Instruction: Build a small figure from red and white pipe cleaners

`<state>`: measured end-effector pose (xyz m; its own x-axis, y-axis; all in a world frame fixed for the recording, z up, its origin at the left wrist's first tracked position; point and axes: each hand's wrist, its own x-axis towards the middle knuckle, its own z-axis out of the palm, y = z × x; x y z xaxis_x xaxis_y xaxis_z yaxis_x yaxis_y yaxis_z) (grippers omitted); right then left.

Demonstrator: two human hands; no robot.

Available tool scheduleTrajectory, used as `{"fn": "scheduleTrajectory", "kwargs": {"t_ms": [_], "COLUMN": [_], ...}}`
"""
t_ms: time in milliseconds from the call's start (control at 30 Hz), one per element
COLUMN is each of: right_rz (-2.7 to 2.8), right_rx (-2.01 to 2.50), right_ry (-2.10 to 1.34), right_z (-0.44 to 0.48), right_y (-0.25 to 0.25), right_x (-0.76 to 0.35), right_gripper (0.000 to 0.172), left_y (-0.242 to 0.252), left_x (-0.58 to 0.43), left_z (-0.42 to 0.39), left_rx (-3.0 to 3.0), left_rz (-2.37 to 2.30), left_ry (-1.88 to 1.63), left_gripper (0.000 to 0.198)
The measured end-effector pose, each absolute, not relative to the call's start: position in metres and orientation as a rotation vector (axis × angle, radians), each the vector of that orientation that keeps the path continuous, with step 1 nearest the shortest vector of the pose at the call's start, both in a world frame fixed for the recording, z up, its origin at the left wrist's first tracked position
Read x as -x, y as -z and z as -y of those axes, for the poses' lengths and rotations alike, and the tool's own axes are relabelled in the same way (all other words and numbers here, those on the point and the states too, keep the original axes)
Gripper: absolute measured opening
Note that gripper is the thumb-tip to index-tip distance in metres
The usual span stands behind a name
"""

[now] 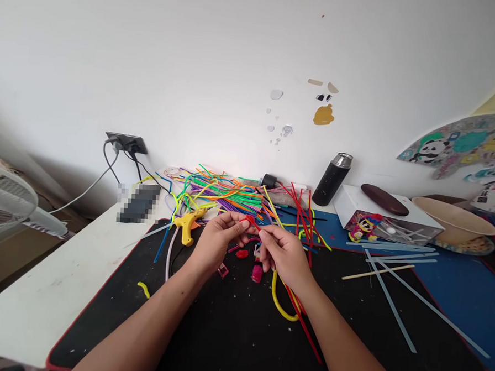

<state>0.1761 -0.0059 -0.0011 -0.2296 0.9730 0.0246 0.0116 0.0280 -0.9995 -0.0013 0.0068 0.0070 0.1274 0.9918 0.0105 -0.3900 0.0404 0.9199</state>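
Note:
My left hand [224, 234] and my right hand [284, 255] meet over the black mat [231, 334], fingertips closed on a bent red pipe cleaner [251, 222]. It runs between the two pinches. Just below the fingers lies a small coiled red piece [242, 254]. Beside it, partly behind my right fingers, is a small figure with a magenta base [257, 272]. A dark pink clip-like piece [223, 270] sits near my left wrist. Long red pipe cleaners [311, 337] and a curved yellow one [280, 309] pass under my right forearm.
Left of my hands lies a yellow glue gun [187, 226]. Many coloured pipe cleaners [226, 196] are heaped behind. A black flask [333, 179], a white box [350, 207], a finished-looking figure [363, 227], glue sticks [394, 304] and a bowl [449, 215] stand or lie right; a fan [6, 189] is left.

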Motion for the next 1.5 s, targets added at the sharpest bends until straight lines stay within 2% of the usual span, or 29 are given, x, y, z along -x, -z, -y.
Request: {"fn": "scheduleTrajectory", "kwargs": {"t_ms": [733, 1200, 1500], "right_rz": [1.394, 1.355, 1.356], "right_rx": [1.041, 1.064, 1.058], "right_ry": [-1.395, -1.386, -1.393], "right_z": [0.0122, 0.0149, 0.0148], "right_y": [0.0030, -0.0024, -0.0029], "right_x": [-0.1721, -0.1702, -0.1695], "right_gripper": [0.035, 0.035, 0.034], "left_y": [-0.0098, -0.0143, -0.0118], "left_x": [0.0007, -0.0001, -0.0004], "left_z": [-0.0029, -0.0014, -0.0012], "left_rx": [-1.024, -0.973, -0.995], "left_rz": [-0.828, -0.804, -0.824], "left_ry": [-1.316, -1.314, -1.311], "left_gripper": [0.033, 0.039, 0.036]}}
